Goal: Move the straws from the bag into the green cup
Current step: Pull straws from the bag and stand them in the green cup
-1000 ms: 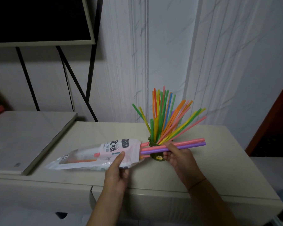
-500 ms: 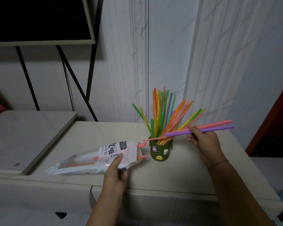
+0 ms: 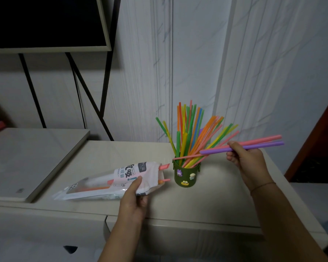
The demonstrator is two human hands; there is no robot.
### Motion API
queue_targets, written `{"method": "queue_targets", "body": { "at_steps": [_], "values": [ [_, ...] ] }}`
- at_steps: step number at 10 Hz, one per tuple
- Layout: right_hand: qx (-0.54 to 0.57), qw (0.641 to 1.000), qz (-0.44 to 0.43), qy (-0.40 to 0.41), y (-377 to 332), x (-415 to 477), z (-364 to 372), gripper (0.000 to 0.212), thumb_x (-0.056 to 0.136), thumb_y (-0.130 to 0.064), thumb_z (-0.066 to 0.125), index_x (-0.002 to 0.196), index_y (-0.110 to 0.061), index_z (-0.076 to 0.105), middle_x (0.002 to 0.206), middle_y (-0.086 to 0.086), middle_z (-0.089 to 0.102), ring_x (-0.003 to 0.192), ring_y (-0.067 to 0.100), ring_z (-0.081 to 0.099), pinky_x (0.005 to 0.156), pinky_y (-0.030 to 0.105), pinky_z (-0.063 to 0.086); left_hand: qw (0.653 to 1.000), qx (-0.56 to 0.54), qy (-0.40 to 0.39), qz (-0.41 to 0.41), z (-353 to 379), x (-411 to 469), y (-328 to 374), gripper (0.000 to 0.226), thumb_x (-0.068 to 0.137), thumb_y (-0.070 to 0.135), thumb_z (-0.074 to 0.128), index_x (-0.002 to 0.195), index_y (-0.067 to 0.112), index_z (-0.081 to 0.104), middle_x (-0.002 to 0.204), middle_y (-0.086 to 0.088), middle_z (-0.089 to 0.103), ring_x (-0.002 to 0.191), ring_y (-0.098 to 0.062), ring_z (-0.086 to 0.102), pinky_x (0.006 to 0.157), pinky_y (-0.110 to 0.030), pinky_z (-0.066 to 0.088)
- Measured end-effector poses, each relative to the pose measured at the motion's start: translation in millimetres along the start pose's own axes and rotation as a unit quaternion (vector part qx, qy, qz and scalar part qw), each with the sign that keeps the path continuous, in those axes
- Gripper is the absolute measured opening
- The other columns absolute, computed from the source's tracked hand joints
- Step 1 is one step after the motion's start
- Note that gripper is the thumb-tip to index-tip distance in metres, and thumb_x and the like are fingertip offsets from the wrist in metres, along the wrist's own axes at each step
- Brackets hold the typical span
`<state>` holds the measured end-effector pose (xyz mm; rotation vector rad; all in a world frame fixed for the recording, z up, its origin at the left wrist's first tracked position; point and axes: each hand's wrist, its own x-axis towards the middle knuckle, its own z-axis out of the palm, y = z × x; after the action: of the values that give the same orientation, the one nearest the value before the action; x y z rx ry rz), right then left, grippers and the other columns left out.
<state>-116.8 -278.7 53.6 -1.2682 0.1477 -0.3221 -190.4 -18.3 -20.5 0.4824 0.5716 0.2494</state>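
Risk of toppling the crowded green cup [image 3: 186, 173] by jabbing in the pink and purple straws [image 3: 263, 145] pinched level in right hand [image 3: 248, 161] beside it, left hand [image 3: 133, 199] gripping the bag [image 3: 102, 183] on the counter [image 3: 216, 201], a few more inside.

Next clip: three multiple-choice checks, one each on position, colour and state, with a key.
1. Relative to the bag, the green cup stands: A left of it; B right of its mouth; C on it.
2. The held straws in the right hand are: A pink and purple; B blue and yellow; C both green.
3. The bag: A lies on the table, gripped by the left hand; B stands upright; C hangs in the air.
Key: B, cup sits past the mouth; A, both colours show; A, thumb lies on top.
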Motion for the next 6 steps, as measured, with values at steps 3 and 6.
{"method": "queue_targets", "body": {
  "at_steps": [3, 6],
  "values": [
    [-0.017, 1.0, -0.012, 0.008, -1, 5, -5, 0.009, 0.086, -0.005, 0.062, 0.089, 0.004, 0.061, 0.05, 0.003, 0.06, 0.038, 0.004, 0.055, 0.044, 0.013, 0.049, 1.0, -0.018, 0.006, 0.001, 5, -1, 1, 0.048, 0.087, -0.005, 0.06, 0.133, 0.006, 0.053, 0.126, -0.012, 0.063, 0.085, -0.017, 0.067, 0.046, -0.025, 0.057],
    [-0.168, 0.982, -0.017, -0.082, 31, 2, 22, 0.005, 0.084, -0.009, 0.065, 0.08, -0.006, 0.065, 0.061, 0.006, 0.061, 0.044, 0.002, 0.057, 0.048, 0.014, 0.05, 1.0, -0.022, 0.005, -0.004, 9, -4, -4, 0.051, 0.086, -0.006, 0.061, 0.135, 0.005, 0.052, 0.13, -0.014, 0.062, 0.092, -0.02, 0.066, 0.058, -0.03, 0.06]
  ]
}}
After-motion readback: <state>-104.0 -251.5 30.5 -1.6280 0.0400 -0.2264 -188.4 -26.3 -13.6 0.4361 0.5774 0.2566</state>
